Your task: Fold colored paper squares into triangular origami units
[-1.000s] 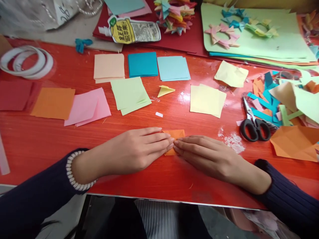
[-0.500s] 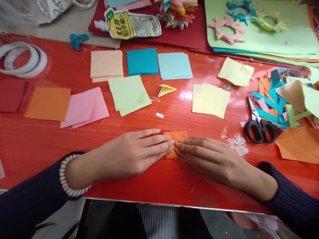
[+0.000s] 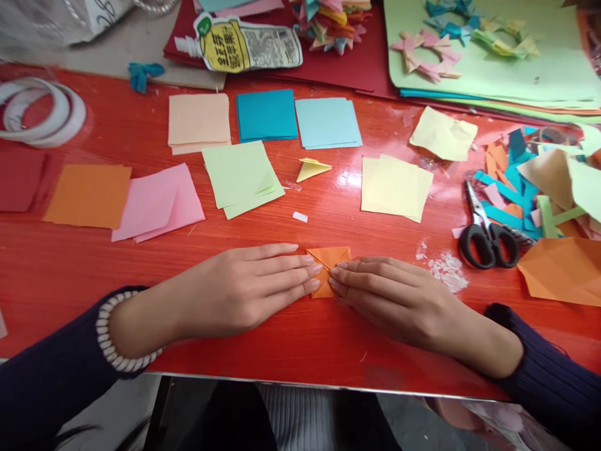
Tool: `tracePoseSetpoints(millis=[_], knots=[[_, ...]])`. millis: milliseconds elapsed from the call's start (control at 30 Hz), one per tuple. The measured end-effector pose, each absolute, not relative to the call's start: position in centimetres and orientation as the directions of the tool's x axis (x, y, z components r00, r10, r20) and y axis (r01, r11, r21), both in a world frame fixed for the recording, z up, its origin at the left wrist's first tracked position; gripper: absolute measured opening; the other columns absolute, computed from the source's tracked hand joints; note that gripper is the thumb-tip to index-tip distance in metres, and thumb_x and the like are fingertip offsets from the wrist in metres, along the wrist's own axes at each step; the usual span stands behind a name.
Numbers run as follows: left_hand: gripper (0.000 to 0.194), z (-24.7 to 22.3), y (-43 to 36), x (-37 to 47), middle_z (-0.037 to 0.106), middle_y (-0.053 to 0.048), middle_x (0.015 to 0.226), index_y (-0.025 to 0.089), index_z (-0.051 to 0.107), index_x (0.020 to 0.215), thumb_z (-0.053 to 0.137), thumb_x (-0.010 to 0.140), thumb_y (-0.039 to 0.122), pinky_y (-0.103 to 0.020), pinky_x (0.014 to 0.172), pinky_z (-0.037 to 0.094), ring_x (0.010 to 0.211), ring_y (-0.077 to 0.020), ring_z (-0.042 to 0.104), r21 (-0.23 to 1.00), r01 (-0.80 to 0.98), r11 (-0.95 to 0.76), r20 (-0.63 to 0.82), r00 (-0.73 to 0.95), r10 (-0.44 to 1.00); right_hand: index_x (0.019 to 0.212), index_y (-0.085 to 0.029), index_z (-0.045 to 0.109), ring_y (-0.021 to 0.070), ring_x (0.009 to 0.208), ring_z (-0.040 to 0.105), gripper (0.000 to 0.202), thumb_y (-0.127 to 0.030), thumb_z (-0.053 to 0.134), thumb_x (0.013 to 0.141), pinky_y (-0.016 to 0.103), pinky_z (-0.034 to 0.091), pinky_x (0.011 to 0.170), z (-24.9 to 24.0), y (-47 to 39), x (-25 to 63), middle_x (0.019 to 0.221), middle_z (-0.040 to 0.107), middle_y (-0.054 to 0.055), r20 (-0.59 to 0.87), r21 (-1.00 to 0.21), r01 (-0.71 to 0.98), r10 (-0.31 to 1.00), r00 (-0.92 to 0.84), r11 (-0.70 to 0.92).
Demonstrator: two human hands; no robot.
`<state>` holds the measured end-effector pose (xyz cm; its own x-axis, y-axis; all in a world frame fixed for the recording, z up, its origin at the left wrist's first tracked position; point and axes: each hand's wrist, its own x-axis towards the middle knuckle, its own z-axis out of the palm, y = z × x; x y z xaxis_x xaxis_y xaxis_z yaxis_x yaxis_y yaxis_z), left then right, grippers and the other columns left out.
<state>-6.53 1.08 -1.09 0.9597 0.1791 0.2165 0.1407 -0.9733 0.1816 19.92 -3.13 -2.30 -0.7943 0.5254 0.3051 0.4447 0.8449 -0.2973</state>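
Observation:
A small folded square of orange origami paper (image 3: 332, 254) lies flat on the red table, its flaps folded in toward the middle with diagonal creases showing. My left hand (image 3: 248, 288) lies palm down with fingers stretched out, the fingertips resting on the paper's left side. From the other side my right hand (image 3: 399, 300) lies flat too, its straight fingers covering the right part of the square. Neither hand grips anything. Beyond them is a small folded yellow paper piece (image 3: 313, 168), with a white scrap (image 3: 300, 217) nearer.
Paper stacks surround the work: orange (image 3: 89, 195), pink (image 3: 159, 202), green (image 3: 241, 175), blue (image 3: 267, 114) and yellow (image 3: 392, 186). Black-handled scissors (image 3: 486, 235) lie right, beside paper offcuts (image 3: 509, 188). Tape rolls (image 3: 70, 113) are at left, a pouch (image 3: 253, 47) at the back.
My left hand has slid slightly left, uncovering more of the orange square's middle. The right hand stays in place on the paper. The view has shifted very slightly.

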Motion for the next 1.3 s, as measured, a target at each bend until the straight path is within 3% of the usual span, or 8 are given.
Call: tracePoseSetpoints(millis=[333, 533, 700, 900, 1033, 1133, 1300], knots=[[0.036, -0.8, 1.3, -6.8, 0.049, -0.009, 0.133, 0.014, 0.051, 0.125, 0.034, 0.093, 0.010, -0.038, 0.111, 0.032, 0.126, -0.0185, 0.045, 0.186, 0.150, -0.971, 0.152, 0.972, 0.179, 0.121, -0.008, 0.052, 0.0186, 0.105, 0.059, 0.039, -0.014, 0.058, 0.084, 0.032, 0.051, 0.091, -2.0, -3.4, 19.6, 0.107, 0.067, 0.009, 0.285, -0.238, 0.489, 0.542, -0.791, 0.839], [0.035, -0.8, 1.3, -6.9, 0.050, -0.011, 0.133, 0.015, 0.056, 0.119, 0.033, 0.094, 0.012, -0.041, 0.109, 0.035, 0.125, -0.0206, 0.045, 0.232, 0.143, -0.962, 0.177, 0.966, 0.186, 0.110, -0.010, 0.059, 0.0159, 0.091, 0.064, 0.030, -0.021, 0.062, 0.082, 0.028, 0.055, 0.083, -1.5, -3.5, 18.4, 0.093, 0.070, 0.006, 0.352, -0.218, 0.534, 0.576, -0.738, 0.817], [0.034, -0.8, 1.2, -6.8, 0.052, -0.016, 0.130, 0.016, 0.054, 0.121, 0.040, 0.091, 0.011, -0.043, 0.103, 0.041, 0.125, -0.0259, 0.045, 0.157, 0.169, -0.973, 0.220, 0.955, 0.201, 0.110, -0.010, 0.059, 0.0167, 0.092, 0.064, 0.032, -0.023, 0.063, 0.081, 0.030, 0.054, 0.084, -1.6, -3.4, 18.4, 0.095, 0.070, 0.006, 0.350, -0.211, 0.531, 0.570, -0.743, 0.821], [0.035, -0.9, 1.2, -6.8, 0.058, -0.013, 0.123, 0.017, 0.055, 0.122, 0.036, 0.092, 0.012, -0.047, 0.100, 0.043, 0.123, -0.0296, 0.047, 0.078, 0.161, -0.984, 0.233, 0.957, 0.175, 0.120, -0.008, 0.052, 0.0169, 0.099, 0.062, 0.038, -0.016, 0.059, 0.083, 0.032, 0.053, 0.086, -1.6, -3.2, 19.6, 0.104, 0.068, 0.010, 0.349, -0.312, 0.505, 0.591, -0.727, 0.805], [0.037, -0.9, 1.4, -6.7, 0.057, -0.012, 0.124, 0.021, 0.052, 0.125, 0.036, 0.093, 0.013, -0.046, 0.099, 0.042, 0.124, -0.0280, 0.046, 0.045, 0.171, -0.984, 0.211, 0.961, 0.177, 0.111, -0.009, 0.060, 0.0172, 0.104, 0.060, 0.033, -0.017, 0.064, 0.078, 0.030, 0.051, 0.091, -1.0, -3.6, 20.0, 0.103, 0.069, 0.008, 0.454, -0.176, 0.414, 0.446, -0.771, 0.893], [0.037, -0.8, 1.4, -6.8, 0.053, -0.012, 0.129, 0.021, 0.050, 0.126, 0.037, 0.092, 0.012, -0.043, 0.102, 0.040, 0.125, -0.0238, 0.045, 0.050, 0.180, -0.982, 0.198, 0.962, 0.186, 0.106, -0.008, 0.063, 0.0159, 0.108, 0.059, 0.029, -0.021, 0.063, 0.080, 0.028, 0.048, 0.097, -1.0, -3.8, 19.8, 0.107, 0.069, 0.006, 0.439, -0.085, 0.322, 0.325, -0.838, 0.943], [0.041, -0.8, 1.3, -7.2, 0.043, -0.015, 0.138, 0.023, 0.047, 0.129, 0.041, 0.090, 0.011, -0.045, 0.105, 0.035, 0.132, -0.0239, 0.036, 0.106, 0.197, -0.975, 0.147, 0.966, 0.211, 0.106, -0.007, 0.063, 0.0161, 0.105, 0.061, 0.028, -0.020, 0.062, 0.081, 0.030, 0.050, 0.095, -1.2, -3.4, 19.2, 0.109, 0.068, 0.007, 0.395, -0.066, 0.395, 0.387, -0.833, 0.916]])
